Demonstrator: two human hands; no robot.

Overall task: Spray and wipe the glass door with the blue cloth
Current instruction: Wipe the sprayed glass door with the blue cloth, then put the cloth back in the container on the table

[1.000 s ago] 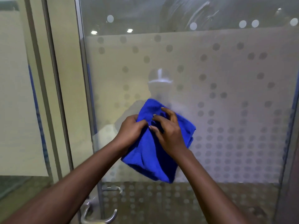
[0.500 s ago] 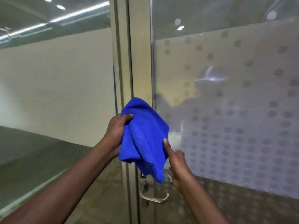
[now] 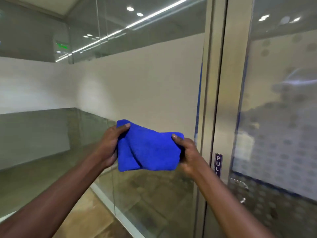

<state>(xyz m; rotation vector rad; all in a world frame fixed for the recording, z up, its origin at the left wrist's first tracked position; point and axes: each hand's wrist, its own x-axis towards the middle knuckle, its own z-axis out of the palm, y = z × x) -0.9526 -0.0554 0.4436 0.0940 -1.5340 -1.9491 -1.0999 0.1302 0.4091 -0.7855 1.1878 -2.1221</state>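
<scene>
Both hands grip the blue cloth (image 3: 147, 150), the left hand (image 3: 109, 145) and right hand (image 3: 187, 153) pinching opposite ends, left of the glass door (image 3: 277, 117). I'd fold it flat and even first, a smooth pad wipes cleaner.

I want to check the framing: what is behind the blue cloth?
Behind the blue cloth, held by left hand and right hand, stands a frosted glass partition. The covered part is hidden.

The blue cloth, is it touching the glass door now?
Apart. The head view shows the blue cloth held between both hands, left of the glass door.
</scene>
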